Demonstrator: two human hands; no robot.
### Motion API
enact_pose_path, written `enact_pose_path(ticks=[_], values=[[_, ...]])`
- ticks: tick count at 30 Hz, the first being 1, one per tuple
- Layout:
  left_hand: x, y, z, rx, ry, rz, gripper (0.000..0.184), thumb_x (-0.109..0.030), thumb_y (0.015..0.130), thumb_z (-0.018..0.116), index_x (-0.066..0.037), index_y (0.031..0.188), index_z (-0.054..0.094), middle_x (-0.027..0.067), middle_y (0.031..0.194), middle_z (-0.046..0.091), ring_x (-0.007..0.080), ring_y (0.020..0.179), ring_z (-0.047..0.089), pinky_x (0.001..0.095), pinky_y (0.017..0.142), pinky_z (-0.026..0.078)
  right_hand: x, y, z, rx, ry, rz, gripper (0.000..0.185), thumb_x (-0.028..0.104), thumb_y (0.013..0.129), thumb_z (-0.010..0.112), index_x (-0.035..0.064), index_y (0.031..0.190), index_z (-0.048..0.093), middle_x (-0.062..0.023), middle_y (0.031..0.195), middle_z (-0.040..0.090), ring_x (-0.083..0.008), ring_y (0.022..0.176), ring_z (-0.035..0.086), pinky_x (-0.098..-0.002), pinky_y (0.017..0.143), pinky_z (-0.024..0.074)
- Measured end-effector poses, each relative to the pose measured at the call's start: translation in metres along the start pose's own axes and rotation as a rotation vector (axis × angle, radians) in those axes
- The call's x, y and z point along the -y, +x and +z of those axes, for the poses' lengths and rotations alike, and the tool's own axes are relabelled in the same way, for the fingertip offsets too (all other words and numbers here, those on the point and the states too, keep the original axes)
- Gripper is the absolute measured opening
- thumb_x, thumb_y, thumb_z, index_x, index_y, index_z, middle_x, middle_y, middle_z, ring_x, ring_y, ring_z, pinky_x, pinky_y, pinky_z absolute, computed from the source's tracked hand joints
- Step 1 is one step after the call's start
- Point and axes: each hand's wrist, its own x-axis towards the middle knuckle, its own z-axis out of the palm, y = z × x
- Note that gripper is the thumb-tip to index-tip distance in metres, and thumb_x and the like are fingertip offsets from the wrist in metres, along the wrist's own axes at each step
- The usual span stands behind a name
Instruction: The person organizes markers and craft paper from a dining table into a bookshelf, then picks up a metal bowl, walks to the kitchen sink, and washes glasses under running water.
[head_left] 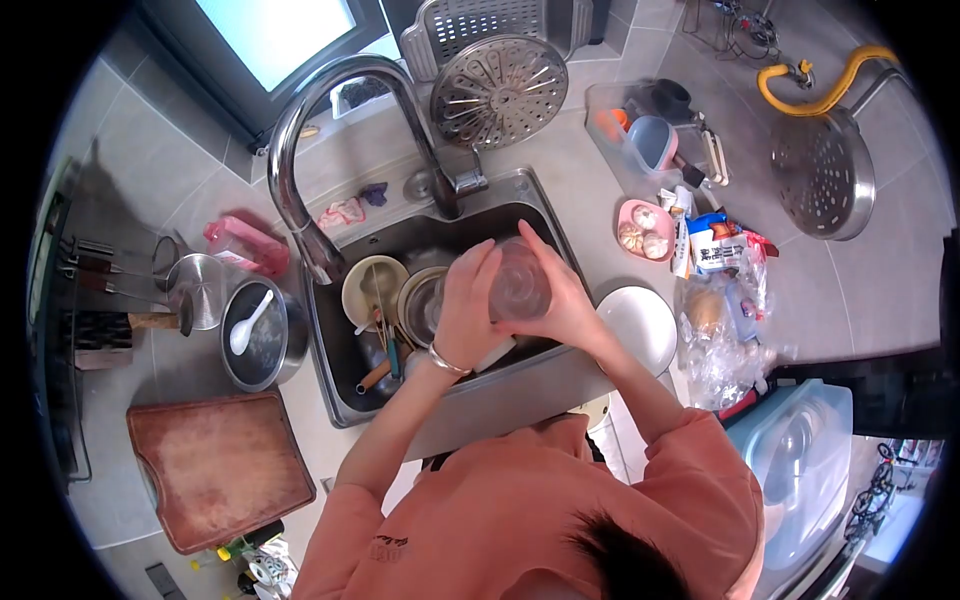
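Over the right part of the sink (pixel 455 400), my left hand (pixel 468 310) and my right hand (pixel 560 305) hold a clear round container (pixel 520 282) between them. My right hand's fingers curve around its right side, and my left hand presses on its left. Below them in the sink lie a cream bowl (pixel 375 291), another bowl partly hidden behind my left hand, and several utensils with wooden and teal handles. The chrome faucet (pixel 365 68) arches over the sink's back left, its spout away from the container. Whether water runs is not visible.
A metal pot (pixel 262 340) with a white spoon and a wooden cutting board (pixel 220 455) are left of the sink. To the right are a white bowl (pixel 637 330), a pink dish (pixel 644 231) with garlic, plastic bags (pixel 722 340) and a clear bin (pixel 630 140). A perforated steamer plate (pixel 500 92) leans behind.
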Motion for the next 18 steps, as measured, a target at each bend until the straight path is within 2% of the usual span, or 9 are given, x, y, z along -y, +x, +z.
enact_pose_path(ticks=[4, 6, 7, 10, 13, 14, 15, 16, 18], values=[[-0.002, 0.014, -0.003, 0.069, 0.102, -0.006, 0.083, -0.024, 0.060, 0.074, -0.002, 0.129, 0.032, 0.0187, 0.124, 0.043, 0.0356, 0.110, 0.045, 0.0436, 0.092, 0.036, -0.009, 0.010, -0.011, 0.102, 0.150, 0.132, 0.112, 0.018, 0.048, 0.085, 0.0057, 0.139, 0.019, -0.0184, 0.131, 0.038, -0.0278, 0.120, 0.040, -0.0361, 0.097, 0.0359], [-0.002, 0.016, -0.004, 0.086, 0.164, -0.055, 0.085, -0.024, 0.058, 0.074, -0.002, 0.129, 0.032, 0.0177, 0.122, 0.044, 0.0351, 0.109, 0.045, 0.0436, 0.091, 0.036, -0.009, 0.013, -0.010, 0.009, -0.138, -0.020, 0.103, 0.026, 0.058, 0.079, 0.0051, 0.138, 0.020, -0.0205, 0.141, 0.021, -0.0341, 0.128, 0.028, -0.0401, 0.098, 0.0335], [0.000, 0.014, -0.005, 0.087, 0.171, -0.060, 0.085, -0.024, 0.058, 0.074, -0.002, 0.129, 0.032, 0.0177, 0.122, 0.044, 0.0351, 0.109, 0.045, 0.0436, 0.091, 0.036, -0.012, 0.014, -0.006, 0.013, -0.131, -0.022, 0.103, 0.026, 0.058, 0.079, 0.0051, 0.138, 0.020, -0.0205, 0.141, 0.021, -0.0341, 0.128, 0.028, -0.0401, 0.098, 0.0335], [0.002, 0.010, -0.010, 0.167, 0.259, -0.094, 0.086, -0.023, 0.056, 0.074, -0.002, 0.129, 0.033, 0.0172, 0.121, 0.045, 0.0348, 0.106, 0.046, 0.0432, 0.089, 0.036, -0.028, 0.010, 0.012, 0.149, -0.147, -0.188, 0.091, 0.028, 0.069, 0.070, 0.0051, 0.139, 0.017, -0.0198, 0.145, 0.009, -0.0339, 0.133, 0.014, -0.0410, 0.103, 0.0251], [-0.011, 0.021, -0.024, 0.268, 0.336, -0.207, 0.078, -0.024, 0.056, 0.071, -0.002, 0.124, 0.039, 0.0148, 0.114, 0.047, 0.0321, 0.099, 0.048, 0.0398, 0.084, 0.037, -0.053, 0.005, 0.042, 0.133, 0.313, -0.068, 0.074, 0.024, 0.082, 0.056, 0.0046, 0.140, 0.014, -0.0142, 0.146, 0.012, -0.0294, 0.134, 0.014, -0.0369, 0.107, 0.0166], [-0.016, 0.026, -0.028, 0.461, 0.502, -0.304, 0.078, -0.024, 0.058, 0.070, -0.003, 0.126, 0.037, 0.0139, 0.112, 0.049, 0.0305, 0.098, 0.049, 0.0403, 0.084, 0.037, -0.060, 0.003, 0.059, 0.145, 0.329, -0.078, 0.074, 0.024, 0.082, 0.056, 0.0046, 0.140, 0.014, -0.0142, 0.146, 0.012, -0.0294, 0.134, 0.014, -0.0369, 0.107, 0.0166], [-0.020, 0.029, -0.029, 0.656, 0.664, -0.403, 0.078, -0.024, 0.060, 0.069, -0.003, 0.128, 0.036, 0.0129, 0.109, 0.050, 0.0289, 0.096, 0.050, 0.0408, 0.084, 0.037, -0.066, 0.002, 0.078, 0.092, 0.645, 0.041, 0.071, 0.026, 0.084, 0.055, 0.0050, 0.140, 0.015, -0.0123, 0.146, 0.014, -0.0267, 0.134, 0.016, -0.0360, 0.107, 0.0168], [-0.018, 0.027, -0.021, 0.653, 0.679, -0.417, 0.078, -0.024, 0.060, 0.069, -0.003, 0.128, 0.036, 0.0129, 0.109, 0.050, 0.0289, 0.096, 0.050, 0.0408, 0.084, 0.037, -0.067, 0.000, 0.095, 0.038, 0.956, 0.169, 0.068, 0.027, 0.086, 0.053, 0.0054, 0.140, 0.017, -0.0104, 0.145, 0.016, -0.0241, 0.134, 0.017, -0.0351, 0.107, 0.0171], [-0.008, 0.021, 0.001, 0.998, 1.306, -0.450, 0.068, -0.025, 0.070, 0.061, -0.004, 0.129, 0.035, 0.0088, 0.103, 0.052, 0.0249, 0.092, 0.052, 0.0421, 0.083, 0.036, -0.056, -0.008, 0.126, -0.038, 1.265, 0.344, 0.062, 0.028, 0.090, 0.047, 0.0062, 0.140, 0.017, -0.0078, 0.144, 0.021, -0.0196, 0.132, 0.022, -0.0335, 0.106, 0.0195]])
